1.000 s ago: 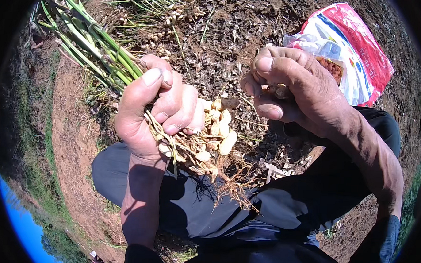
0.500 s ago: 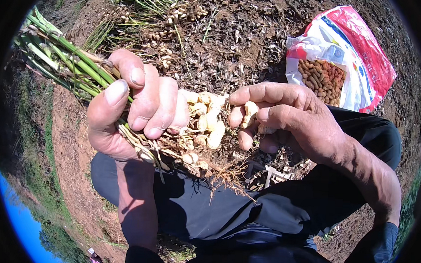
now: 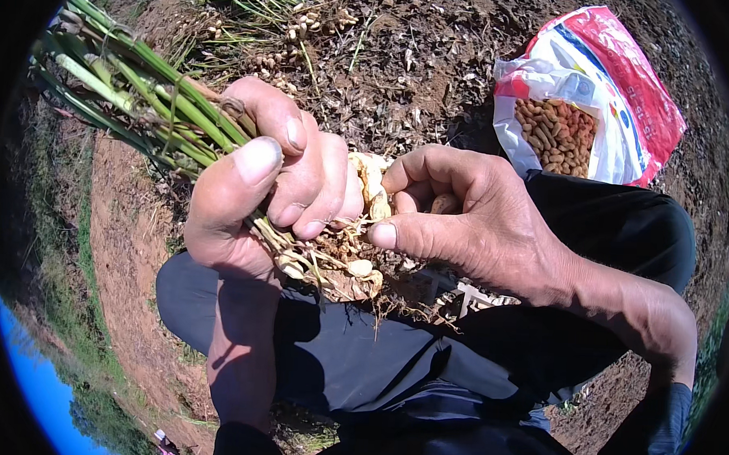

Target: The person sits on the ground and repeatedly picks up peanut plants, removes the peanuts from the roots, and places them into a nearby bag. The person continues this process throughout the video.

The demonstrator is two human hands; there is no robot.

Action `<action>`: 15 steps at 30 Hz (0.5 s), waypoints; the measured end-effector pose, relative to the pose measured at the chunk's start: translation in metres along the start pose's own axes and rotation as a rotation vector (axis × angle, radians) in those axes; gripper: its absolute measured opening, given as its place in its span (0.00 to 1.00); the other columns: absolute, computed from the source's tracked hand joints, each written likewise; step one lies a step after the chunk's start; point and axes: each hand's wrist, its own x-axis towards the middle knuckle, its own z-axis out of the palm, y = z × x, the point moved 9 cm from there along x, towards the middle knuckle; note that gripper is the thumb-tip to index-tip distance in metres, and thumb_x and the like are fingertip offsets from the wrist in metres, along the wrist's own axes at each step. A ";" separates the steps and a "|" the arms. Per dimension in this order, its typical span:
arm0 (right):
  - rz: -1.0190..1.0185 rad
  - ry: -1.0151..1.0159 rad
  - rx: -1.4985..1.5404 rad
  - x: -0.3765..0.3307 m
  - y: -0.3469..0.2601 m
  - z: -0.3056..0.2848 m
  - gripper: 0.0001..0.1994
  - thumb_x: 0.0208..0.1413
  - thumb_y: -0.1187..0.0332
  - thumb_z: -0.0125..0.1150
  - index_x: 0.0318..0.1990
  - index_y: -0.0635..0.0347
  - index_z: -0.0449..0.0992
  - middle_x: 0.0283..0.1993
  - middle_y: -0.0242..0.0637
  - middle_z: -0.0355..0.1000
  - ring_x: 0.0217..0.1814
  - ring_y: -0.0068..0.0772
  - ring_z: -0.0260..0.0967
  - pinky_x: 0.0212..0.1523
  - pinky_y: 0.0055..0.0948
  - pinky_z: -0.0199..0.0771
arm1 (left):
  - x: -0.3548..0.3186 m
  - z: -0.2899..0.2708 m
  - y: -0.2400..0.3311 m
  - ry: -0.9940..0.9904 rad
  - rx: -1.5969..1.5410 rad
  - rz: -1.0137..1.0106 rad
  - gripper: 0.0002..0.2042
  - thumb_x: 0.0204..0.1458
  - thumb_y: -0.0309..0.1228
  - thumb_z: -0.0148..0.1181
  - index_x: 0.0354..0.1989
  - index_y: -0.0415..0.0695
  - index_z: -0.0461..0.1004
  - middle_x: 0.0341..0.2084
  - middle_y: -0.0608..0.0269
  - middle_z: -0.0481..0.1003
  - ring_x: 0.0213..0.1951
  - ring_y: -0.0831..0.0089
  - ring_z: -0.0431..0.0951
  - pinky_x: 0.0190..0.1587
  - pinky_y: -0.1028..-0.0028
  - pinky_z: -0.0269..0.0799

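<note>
My left hand (image 3: 278, 167) is wrapped round the green stems of a bunch of peanut plants (image 3: 170, 113), with the leafy end to the upper left and the roots towards the right. Pale peanut pods (image 3: 373, 183) and thin roots hang from the bunch just right of my left fingers. My right hand (image 3: 471, 208) is closed at these pods, thumb below and fingers curled above. Part of a pod (image 3: 444, 203) shows inside its bent fingers; the rest of what it holds is hidden.
A red and white plastic bag (image 3: 622, 92) lies open at the upper right, with loose peanuts (image 3: 554, 136) in it. More pulled peanut plants (image 3: 267, 28) lie on the soil at the top. My dark trouser legs (image 3: 375, 358) are beneath my hands.
My left hand has shifted right with the bunch. My right hand, which had a loose pod between its fingers, has turned and moved left, closing on the pods of the bunch.
</note>
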 end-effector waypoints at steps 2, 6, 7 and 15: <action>0.013 0.039 0.038 0.001 0.001 0.000 0.19 0.51 0.64 0.72 0.43 0.70 0.74 0.29 0.30 0.71 0.29 0.14 0.65 0.28 0.18 0.68 | 0.000 0.007 0.001 -0.064 0.013 0.031 0.08 0.59 0.34 0.49 0.38 0.43 0.65 0.15 0.72 0.61 0.17 0.78 0.64 0.26 0.72 0.65; -0.033 0.048 0.050 -0.003 0.000 -0.001 0.18 0.51 0.65 0.72 0.45 0.65 0.74 0.29 0.26 0.70 0.28 0.11 0.62 0.27 0.15 0.64 | 0.001 0.009 -0.002 -0.129 0.004 0.037 0.08 0.61 0.35 0.49 0.40 0.43 0.65 0.15 0.73 0.62 0.18 0.79 0.65 0.26 0.73 0.64; -0.047 0.055 0.010 -0.004 0.000 -0.003 0.20 0.51 0.64 0.73 0.48 0.62 0.74 0.30 0.23 0.70 0.27 0.08 0.59 0.26 0.12 0.60 | 0.001 0.009 -0.002 -0.144 0.005 0.042 0.08 0.61 0.35 0.49 0.40 0.43 0.65 0.15 0.73 0.62 0.18 0.79 0.65 0.26 0.73 0.64; -0.304 0.003 -0.089 -0.012 -0.012 0.010 0.13 0.56 0.67 0.65 0.41 0.68 0.72 0.28 0.38 0.73 0.29 0.25 0.71 0.27 0.29 0.72 | 0.004 0.000 0.003 -0.027 -0.076 0.133 0.08 0.59 0.32 0.46 0.39 0.41 0.66 0.14 0.71 0.61 0.18 0.78 0.63 0.26 0.70 0.67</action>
